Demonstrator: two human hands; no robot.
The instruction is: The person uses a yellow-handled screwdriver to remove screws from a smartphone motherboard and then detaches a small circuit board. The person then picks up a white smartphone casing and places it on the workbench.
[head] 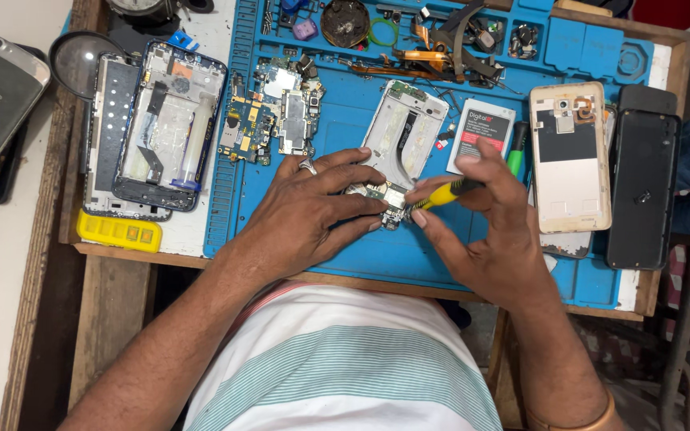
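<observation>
Blue mat [361, 255], hands [409, 211] hiding small circuit board [383, 199]

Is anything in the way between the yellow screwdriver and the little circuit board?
Nothing visible. The right hand holds the yellow screwdriver with its tip right at the small circuit board, which the left hand steadies on the blue mat.

On the repair mat [345, 255], a phone frame [402, 132] lies at centre, a battery [481, 128] just to its right and a phone back cover [570, 156] farther right. Circuit boards [273, 116] sit to its left, two opened phones [153, 128] beyond them. Loose parts [409, 36] line the far edge.
</observation>
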